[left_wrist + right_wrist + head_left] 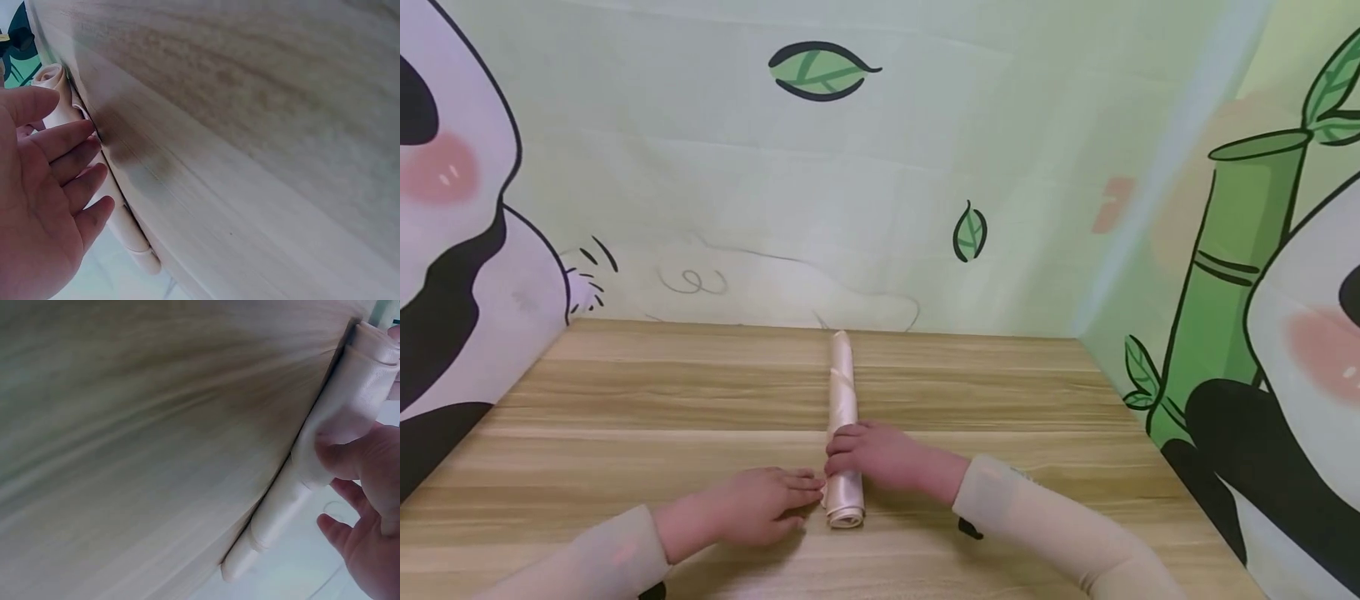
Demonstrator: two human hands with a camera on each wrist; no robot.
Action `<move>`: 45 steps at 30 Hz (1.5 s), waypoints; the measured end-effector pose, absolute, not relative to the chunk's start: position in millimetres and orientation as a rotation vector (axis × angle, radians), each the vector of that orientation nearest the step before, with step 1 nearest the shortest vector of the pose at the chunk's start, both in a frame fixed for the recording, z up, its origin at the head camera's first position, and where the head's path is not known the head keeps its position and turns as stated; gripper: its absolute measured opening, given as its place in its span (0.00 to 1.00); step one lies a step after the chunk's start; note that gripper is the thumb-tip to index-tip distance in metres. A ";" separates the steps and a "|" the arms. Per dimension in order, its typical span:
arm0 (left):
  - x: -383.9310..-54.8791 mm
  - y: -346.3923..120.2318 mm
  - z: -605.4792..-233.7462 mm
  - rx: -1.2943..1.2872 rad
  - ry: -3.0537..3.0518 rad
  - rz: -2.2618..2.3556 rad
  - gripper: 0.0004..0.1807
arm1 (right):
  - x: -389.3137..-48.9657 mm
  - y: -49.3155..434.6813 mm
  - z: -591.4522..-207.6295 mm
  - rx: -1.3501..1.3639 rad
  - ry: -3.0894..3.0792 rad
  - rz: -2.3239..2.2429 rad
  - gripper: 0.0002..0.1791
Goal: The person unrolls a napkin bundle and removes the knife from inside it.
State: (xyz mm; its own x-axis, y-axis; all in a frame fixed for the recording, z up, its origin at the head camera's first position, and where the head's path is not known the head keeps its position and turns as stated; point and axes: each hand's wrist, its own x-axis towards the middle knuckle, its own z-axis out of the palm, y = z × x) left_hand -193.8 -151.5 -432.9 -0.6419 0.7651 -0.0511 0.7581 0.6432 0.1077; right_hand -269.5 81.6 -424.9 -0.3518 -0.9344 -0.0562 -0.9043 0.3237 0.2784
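Observation:
A long roll of pale pink, satiny cloth (843,396) lies lengthwise on the wooden table, its spiral end facing me. My right hand (883,454) holds the roll's nearer half, fingers bent over the top. In the right wrist view, that hand's thumb (340,459) presses the roll's side. From the left, my left hand (760,504) reaches to the roll's near part, fingers nearly straight and tips right at its lower edge. The left wrist view shows the palm turned toward the roll (128,228) and a small loose fold of cloth by the fingertips.
Wood-grain tabletop (662,400) stretches on both sides of the roll. A pale green backdrop (880,167) with printed leaves stands along the back edge, close to the roll's far end. Panda-printed panels (1262,333) flank the table. Beneath the right sleeve shows a small black piece (970,528).

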 end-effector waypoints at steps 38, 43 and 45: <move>-191.7 -148.7 -429.7 1.167 2.745 0.158 0.26 | -262.8 103.3 -430.2 0.795 -2.997 0.868 0.18; -191.5 -146.4 -428.0 1.193 2.747 0.131 0.26 | -267.0 86.8 -435.7 0.661 -3.040 0.763 0.40; -191.3 -145.9 -428.1 1.202 2.747 0.123 0.27 | -268.1 83.1 -437.2 0.648 -3.079 0.684 0.47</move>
State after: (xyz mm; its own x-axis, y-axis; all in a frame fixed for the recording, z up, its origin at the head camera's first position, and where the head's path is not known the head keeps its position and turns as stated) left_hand -191.3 -145.9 -428.1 -0.6708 0.7354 -0.0960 0.7239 0.6774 0.1310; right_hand -268.1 83.1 -437.2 -0.9160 -0.4011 0.0101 -0.3677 0.8290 -0.4214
